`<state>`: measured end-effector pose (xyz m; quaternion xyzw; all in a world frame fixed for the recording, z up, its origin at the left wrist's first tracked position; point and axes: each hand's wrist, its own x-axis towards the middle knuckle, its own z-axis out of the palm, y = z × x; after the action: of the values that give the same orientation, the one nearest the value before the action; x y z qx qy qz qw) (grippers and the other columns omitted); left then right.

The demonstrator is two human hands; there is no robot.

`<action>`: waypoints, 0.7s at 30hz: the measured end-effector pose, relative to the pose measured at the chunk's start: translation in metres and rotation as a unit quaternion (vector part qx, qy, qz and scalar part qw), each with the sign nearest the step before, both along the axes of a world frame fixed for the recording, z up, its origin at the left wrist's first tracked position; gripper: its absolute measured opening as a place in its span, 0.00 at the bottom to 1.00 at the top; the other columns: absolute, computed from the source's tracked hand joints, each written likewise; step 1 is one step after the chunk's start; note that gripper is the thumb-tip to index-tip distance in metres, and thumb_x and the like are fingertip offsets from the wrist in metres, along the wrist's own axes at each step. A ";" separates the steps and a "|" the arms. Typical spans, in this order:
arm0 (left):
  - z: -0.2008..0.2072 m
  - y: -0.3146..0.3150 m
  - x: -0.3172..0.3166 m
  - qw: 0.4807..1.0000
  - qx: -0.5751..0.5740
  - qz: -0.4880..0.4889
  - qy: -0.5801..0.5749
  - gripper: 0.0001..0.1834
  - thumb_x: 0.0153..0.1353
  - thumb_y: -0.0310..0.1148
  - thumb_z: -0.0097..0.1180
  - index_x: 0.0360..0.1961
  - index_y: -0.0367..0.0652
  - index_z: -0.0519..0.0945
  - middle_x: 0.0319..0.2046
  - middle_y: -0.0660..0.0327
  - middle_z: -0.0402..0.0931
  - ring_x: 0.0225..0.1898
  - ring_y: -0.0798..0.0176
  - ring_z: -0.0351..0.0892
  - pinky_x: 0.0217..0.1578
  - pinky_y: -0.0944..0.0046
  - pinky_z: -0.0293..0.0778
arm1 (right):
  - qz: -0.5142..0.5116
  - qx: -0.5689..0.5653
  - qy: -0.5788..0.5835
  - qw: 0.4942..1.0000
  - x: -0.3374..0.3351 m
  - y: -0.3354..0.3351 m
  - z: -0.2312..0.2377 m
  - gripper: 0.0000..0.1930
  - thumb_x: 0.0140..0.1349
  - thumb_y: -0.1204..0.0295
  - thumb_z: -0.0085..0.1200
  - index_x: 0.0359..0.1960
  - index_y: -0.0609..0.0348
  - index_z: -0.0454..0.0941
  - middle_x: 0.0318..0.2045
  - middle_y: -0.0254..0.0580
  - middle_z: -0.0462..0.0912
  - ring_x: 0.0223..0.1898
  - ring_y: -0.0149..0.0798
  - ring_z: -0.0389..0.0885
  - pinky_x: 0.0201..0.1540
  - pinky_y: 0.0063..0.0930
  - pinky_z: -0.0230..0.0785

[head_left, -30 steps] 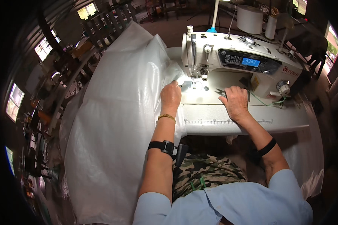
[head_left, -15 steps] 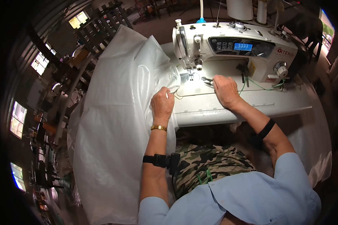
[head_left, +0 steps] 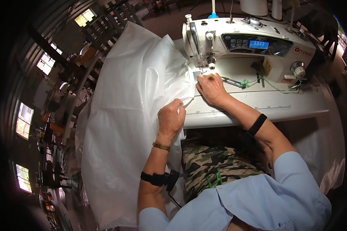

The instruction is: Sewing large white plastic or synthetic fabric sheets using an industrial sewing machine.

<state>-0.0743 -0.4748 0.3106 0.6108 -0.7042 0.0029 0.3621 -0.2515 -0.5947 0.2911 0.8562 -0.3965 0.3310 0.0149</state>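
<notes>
My left hand (head_left: 171, 120) is closed on the edge of a large white plastic-like sheet (head_left: 119, 115), left of the sewing machine's front edge. My right hand (head_left: 212, 89) is at the needle area of the white sewing machine (head_left: 241, 32). Its fingers are pressed together just below the presser foot, and whatever they hold is hidden. Right beside that hand, thread snips (head_left: 231, 81) lie on the machine bed, tied to a green cord (head_left: 258, 81). The sheet's gathered edge reaches up to the left of the needle.
A ruler scale (head_left: 239, 110) runs along the table's front edge. White thread cones (head_left: 254, 7) stand behind the machine, which has a lit blue display (head_left: 259, 44). The green cord trails to a knob (head_left: 298, 70) at the right. Cluttered shelving and windows (head_left: 25, 120) lie far left.
My right hand has let go of the snips, now lying on the bed, and moved left to the needle. My left hand has come nearer to me with the sheet edge. The view has shifted slightly.
</notes>
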 end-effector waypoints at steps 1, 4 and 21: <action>0.002 0.001 0.001 1.000 -0.016 -0.021 -0.008 0.07 0.55 0.28 0.54 0.33 0.39 0.82 0.20 0.51 0.78 0.23 0.48 0.80 0.29 0.53 0.73 | -0.010 0.044 0.027 0.999 0.000 -0.001 0.001 0.11 0.63 0.67 0.54 0.40 0.61 0.75 0.31 0.49 0.81 0.40 0.52 0.79 0.46 0.46 0.65; 0.008 -0.001 0.005 0.992 -0.024 -0.040 -0.115 0.06 0.54 0.28 0.55 0.31 0.39 0.81 0.21 0.51 0.78 0.25 0.47 0.80 0.30 0.52 0.74 | 0.069 0.046 0.011 0.996 -0.007 0.006 0.007 0.09 0.62 0.67 0.54 0.32 0.60 0.75 0.27 0.45 0.80 0.35 0.51 0.79 0.44 0.44 0.64; 0.031 0.065 0.055 0.976 0.157 0.044 -0.141 0.06 0.54 0.29 0.52 0.28 0.39 0.79 0.21 0.47 0.78 0.28 0.42 0.80 0.33 0.47 0.74 | 0.320 0.409 -0.063 0.852 -0.048 0.051 0.044 0.13 0.62 0.64 0.58 0.28 0.63 0.80 0.23 0.40 0.83 0.26 0.33 0.79 0.34 0.29 0.71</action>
<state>-0.0190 -0.4103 0.3417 0.6842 -0.7120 -0.0057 0.1578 -0.2995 -0.5438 0.3351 0.8415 -0.2007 0.1786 -0.4687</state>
